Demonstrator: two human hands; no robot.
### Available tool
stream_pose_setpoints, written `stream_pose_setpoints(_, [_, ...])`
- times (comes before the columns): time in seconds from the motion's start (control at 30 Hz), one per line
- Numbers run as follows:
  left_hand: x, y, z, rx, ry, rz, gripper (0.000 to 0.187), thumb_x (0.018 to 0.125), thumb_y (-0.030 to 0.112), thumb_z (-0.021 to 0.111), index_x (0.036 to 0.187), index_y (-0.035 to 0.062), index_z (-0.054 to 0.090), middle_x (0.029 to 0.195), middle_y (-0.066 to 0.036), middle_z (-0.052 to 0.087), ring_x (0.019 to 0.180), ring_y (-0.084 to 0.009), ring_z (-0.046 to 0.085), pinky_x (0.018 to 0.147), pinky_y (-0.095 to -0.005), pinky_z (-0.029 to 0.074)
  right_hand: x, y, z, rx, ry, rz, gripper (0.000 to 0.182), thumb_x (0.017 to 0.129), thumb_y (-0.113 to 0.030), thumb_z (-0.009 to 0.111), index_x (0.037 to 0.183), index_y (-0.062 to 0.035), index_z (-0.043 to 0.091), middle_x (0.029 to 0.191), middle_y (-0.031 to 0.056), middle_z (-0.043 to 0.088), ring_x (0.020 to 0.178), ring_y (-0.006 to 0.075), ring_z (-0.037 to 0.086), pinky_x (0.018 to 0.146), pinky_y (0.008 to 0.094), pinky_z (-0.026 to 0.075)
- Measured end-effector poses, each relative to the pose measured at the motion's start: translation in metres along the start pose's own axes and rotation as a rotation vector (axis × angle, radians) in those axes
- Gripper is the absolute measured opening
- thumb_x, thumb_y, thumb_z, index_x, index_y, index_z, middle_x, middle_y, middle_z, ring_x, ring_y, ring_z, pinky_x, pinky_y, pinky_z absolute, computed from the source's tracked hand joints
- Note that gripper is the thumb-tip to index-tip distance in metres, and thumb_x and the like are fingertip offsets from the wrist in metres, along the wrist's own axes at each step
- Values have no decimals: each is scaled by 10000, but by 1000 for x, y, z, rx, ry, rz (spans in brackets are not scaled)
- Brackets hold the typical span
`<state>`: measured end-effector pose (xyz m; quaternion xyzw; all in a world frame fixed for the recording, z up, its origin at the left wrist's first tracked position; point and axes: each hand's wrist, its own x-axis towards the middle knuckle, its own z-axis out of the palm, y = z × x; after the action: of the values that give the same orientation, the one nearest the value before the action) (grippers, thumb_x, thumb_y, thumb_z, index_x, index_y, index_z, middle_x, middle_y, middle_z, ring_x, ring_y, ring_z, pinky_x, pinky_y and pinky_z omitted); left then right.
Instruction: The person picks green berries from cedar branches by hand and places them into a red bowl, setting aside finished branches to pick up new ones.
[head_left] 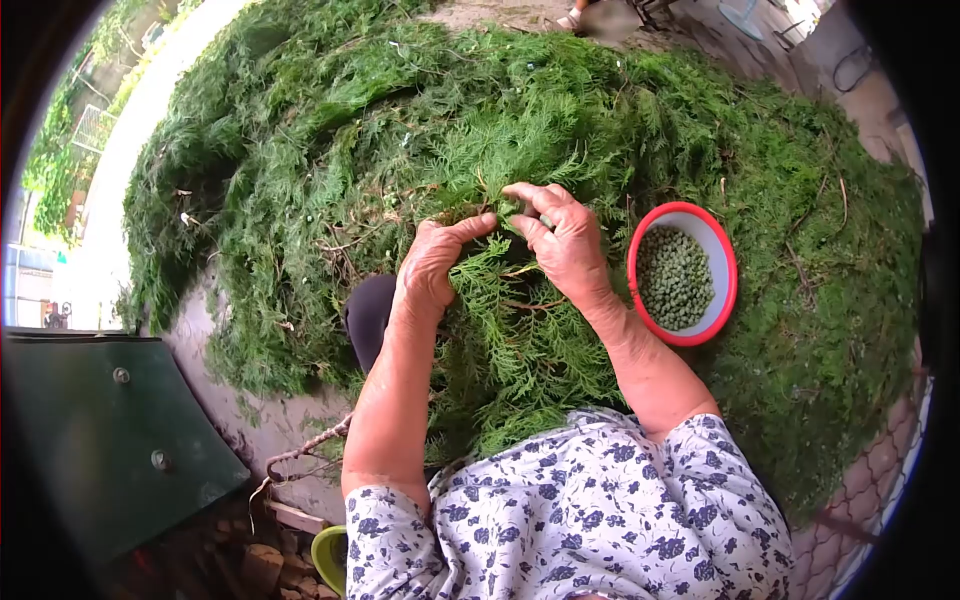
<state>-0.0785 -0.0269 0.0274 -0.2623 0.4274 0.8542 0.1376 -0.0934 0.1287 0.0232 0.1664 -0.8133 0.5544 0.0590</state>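
Note:
My left hand is closed around a leafy evergreen branch, its thumb stretched toward the right along the stem. Thumb and forefinger of my right hand pinch at a green tip of the sprig, close to the left thumb. Whether a small cone sits between those fingers is too small to tell. The branch hangs down over my lap in flat, scaly sprays. Right of my right wrist stands a pale bucket with a red rim, partly filled with small green cones.
A large heap of cut evergreen branches surrounds me in front and on both sides. At the lower left are a dark green panel with bolts, a bare stick and a yellow-green container. Part of another person's foot shows at the top.

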Motion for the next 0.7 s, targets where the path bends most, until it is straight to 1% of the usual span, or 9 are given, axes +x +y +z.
stream_pose_setpoints(0.07, [3,-5,-2,51,48,57,177,731,21,699,873,-37,611,787,-132,647,621,-216,635,560,-339,552,2,1,3,-61,0,-77,285,743,8,661,1019,-56,634,767,30,546,599,103,521,550,241,427])
stream_pose_setpoints(0.1, [-2,-1,0,53,-9,43,196,724,7,695,896,-42,615,792,-128,649,639,-210,637,577,-341,553,2,2,3,-123,2,-152,304,723,18,672,1014,-59,635,768,51,554,615,124,532,559,254,431])
stream_pose_setpoints(0.23, [-3,-3,2,89,-16,61,222,745,19,685,957,-1,621,816,-98,655,664,-196,641,579,-320,546,2,12,5,-217,12,-173,280,705,14,687,975,-47,641,766,75,567,651,163,546,586,270,442])
stream_pose_setpoints(0.3, [-4,-4,3,66,18,110,177,726,3,687,890,-37,634,799,-118,652,638,-193,631,574,-321,541,0,11,5,-119,44,-141,242,695,7,703,928,-20,643,746,58,562,665,142,542,593,267,440])
stream_pose_setpoints(0.47, [1,-6,-1,68,4,121,175,717,10,699,880,-20,641,798,-107,654,643,-191,628,584,-315,533,-2,13,0,29,58,-63,225,715,-42,718,919,4,635,734,9,557,626,80,509,547,229,413])
stream_pose_setpoints(0.53, [0,-6,0,70,-2,114,180,710,14,706,877,-13,642,797,-104,654,646,-191,628,587,-315,532,-3,9,-7,383,-105,340,213,752,-82,705,938,-11,628,712,-6,545,569,60,479,520,199,391])
stream_pose_setpoints(0.6, [0,-6,-1,82,39,104,179,704,27,717,864,-3,643,790,-102,653,653,-196,629,586,-316,531,-2,16,-10,454,-133,333,190,790,-102,679,943,-23,598,704,-11,538,539,51,459,500,185,373])
stream_pose_setpoints(0.67, [-3,-4,0,75,66,67,174,711,36,714,863,-1,640,782,-101,652,647,-196,630,583,-316,531,1,14,-16,865,-113,440,147,783,-60,665,891,-9,579,624,-30,519,526,53,480,483,191,383])
stream_pose_setpoints(0.7, [-4,-3,1,71,90,27,170,718,46,712,863,1,637,774,-99,652,640,-196,630,580,-316,531,3,10,-17,950,-109,434,122,801,-69,651,871,-30,558,636,-12,539,515,71,491,466,195,384])
